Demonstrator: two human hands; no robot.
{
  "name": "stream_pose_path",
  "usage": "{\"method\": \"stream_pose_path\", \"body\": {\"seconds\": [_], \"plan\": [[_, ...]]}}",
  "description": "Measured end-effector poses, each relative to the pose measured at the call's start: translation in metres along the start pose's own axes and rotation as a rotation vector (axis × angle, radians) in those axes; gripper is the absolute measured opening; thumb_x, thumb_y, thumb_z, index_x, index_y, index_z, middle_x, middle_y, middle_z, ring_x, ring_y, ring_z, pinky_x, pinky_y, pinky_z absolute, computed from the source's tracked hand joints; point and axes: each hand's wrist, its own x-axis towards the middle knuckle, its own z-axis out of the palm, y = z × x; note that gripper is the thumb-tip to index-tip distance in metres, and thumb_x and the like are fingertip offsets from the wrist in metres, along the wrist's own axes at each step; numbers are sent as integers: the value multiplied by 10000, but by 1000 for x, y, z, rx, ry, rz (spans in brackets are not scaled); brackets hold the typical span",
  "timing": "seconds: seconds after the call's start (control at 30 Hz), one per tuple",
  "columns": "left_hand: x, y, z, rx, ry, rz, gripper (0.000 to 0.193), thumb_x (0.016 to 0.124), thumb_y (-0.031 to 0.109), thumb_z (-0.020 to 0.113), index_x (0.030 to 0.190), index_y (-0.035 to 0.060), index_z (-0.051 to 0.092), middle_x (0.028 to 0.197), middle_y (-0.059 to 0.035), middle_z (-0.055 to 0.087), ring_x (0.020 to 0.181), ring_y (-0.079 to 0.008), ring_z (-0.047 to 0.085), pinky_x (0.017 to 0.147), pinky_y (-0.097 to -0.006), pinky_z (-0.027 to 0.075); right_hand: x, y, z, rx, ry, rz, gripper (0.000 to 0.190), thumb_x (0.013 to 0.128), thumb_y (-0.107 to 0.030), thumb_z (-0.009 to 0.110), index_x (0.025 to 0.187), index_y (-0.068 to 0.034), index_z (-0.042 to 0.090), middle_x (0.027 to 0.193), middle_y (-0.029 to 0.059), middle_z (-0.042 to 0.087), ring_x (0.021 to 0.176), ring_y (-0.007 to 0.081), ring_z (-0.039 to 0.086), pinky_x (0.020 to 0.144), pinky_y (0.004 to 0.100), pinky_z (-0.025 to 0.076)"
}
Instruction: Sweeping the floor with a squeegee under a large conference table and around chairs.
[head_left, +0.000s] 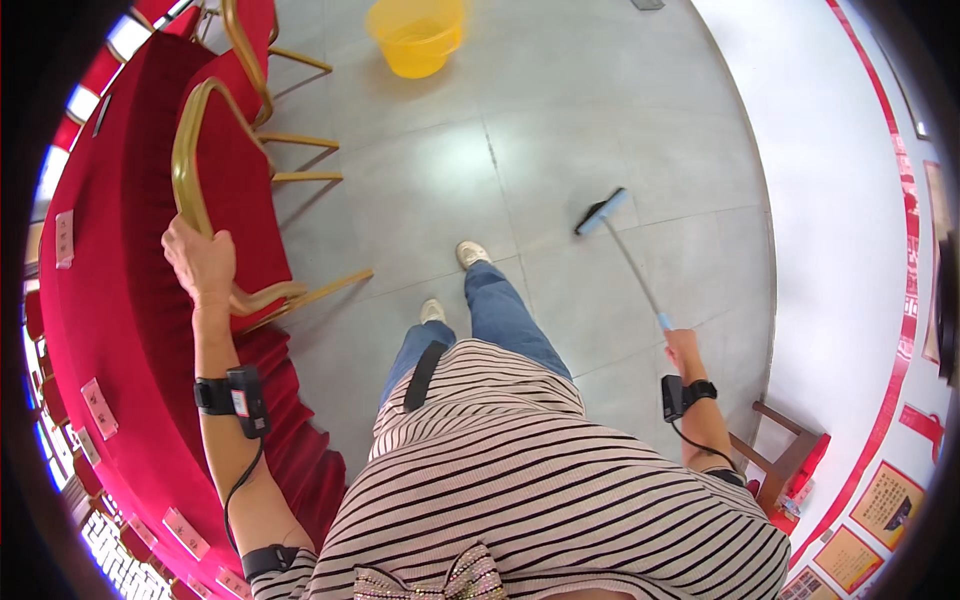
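My left hand grips the gold metal frame of a red-upholstered banquet chair, whose back stands against the table. In my right hand is the light blue grip of a long-handled floor brush or squeegee; the picture does not settle which. Its grey pole runs forward to a light blue head with black edges, which is at the tiled floor ahead and to the right of my shoes. The grip's end is hidden by my hand.
A long table with a red cloth runs along the left, bearing several name cards. Another red chair stands farther ahead. A yellow bucket is on the floor in front. On the right are a white wall and a brown wooden stool or chair.
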Motion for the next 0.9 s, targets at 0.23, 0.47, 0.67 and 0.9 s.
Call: {"method": "stream_pose_path", "body": {"seconds": [0.23, 0.47, 0.67, 0.9], "plan": [[10, 19, -6, 37, -144, -263, 440, 541, 55, 469, 959, 25, 334, 930, -168, 398, 873, -312, 403, 716, -381, 355, 35, -90, 7, 160, -248, -70, 213, 646, -177, 511, 590, 25, 473, 422, 65, 413, 334, 137, 399, 296, 258, 286], [-76, -14, -35, 141, -85, -411, 315, 531, -36, 410, 836, 44, 401, 840, -100, 426, 814, -286, 405, 665, -379, 353, 77, -165, -28, -106, -348, -194, 202, 665, -201, 484, 720, -7, 498, 474, 60, 450, 317, 108, 367, 281, 237, 258], [-217, -66, -89, 292, 148, -518, 230, 521, -64, 422, 724, 43, 420, 739, -86, 430, 755, -274, 396, 624, -361, 346, 84, -218, -35, -486, -371, -488, 220, 663, -195, 489, 638, 24, 487, 426, 70, 439, 318, 131, 400, 301, 259, 294], [-394, -62, -172, 255, 276, -560, 175, 511, -29, 482, 643, 72, 426, 662, -55, 429, 672, -237, 408, 589, -318, 347, 49, -227, -34, -697, -379, -527, 204, 673, -198, 510, 734, -11, 457, 493, 52, 432, 337, 110, 355, 305, 237, 247]]}}
